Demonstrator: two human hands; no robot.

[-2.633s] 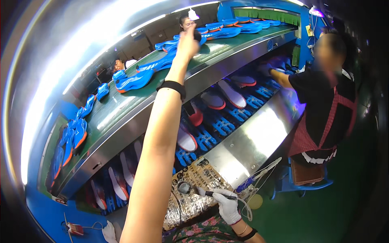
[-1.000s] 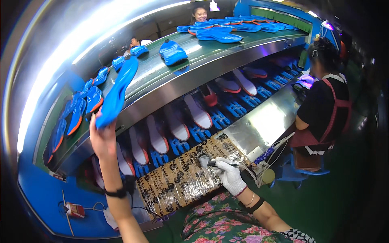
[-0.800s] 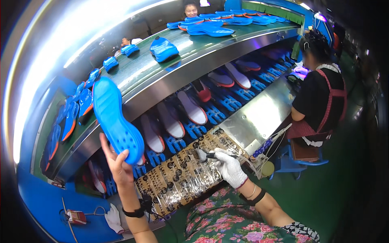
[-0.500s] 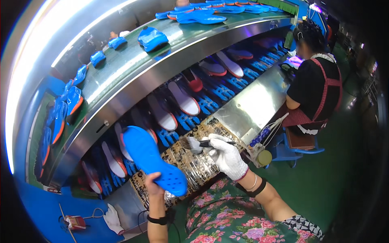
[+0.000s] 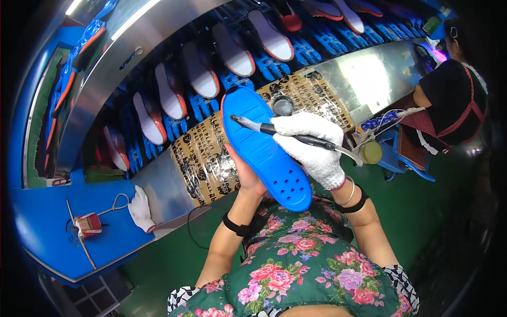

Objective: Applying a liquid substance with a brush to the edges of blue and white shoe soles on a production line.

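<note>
My bare left hand [image 5: 245, 171] grips a blue shoe sole [image 5: 264, 148] by its left side, thumb along the edge. The sole slants, its holed end nearest my body. In my right hand [image 5: 311, 142], in a white knitted glove, is a brush [image 5: 267, 128] with a black handle and a thin cord or tube behind it. Its dark bristle tip lies over the upper part of the sole; whether it touches I cannot tell. Just beyond the glove, a small round dark cup [image 5: 283, 104] stands on taped cardboard [image 5: 208, 164].
Shoe uppers [image 5: 200, 74] with pale bottoms and red edges rest on a rack with blue holders [image 5: 306, 52]. A white glove [image 5: 140, 208] lies by a blue table [image 5: 47, 227]. A co-worker [image 5: 449, 92] sits at right near a blue coiled tube [image 5: 380, 120].
My right hand has brought the brush from above the cardboard to over the sole. The sole has come in toward my body's middle. The view has tilted downward.
</note>
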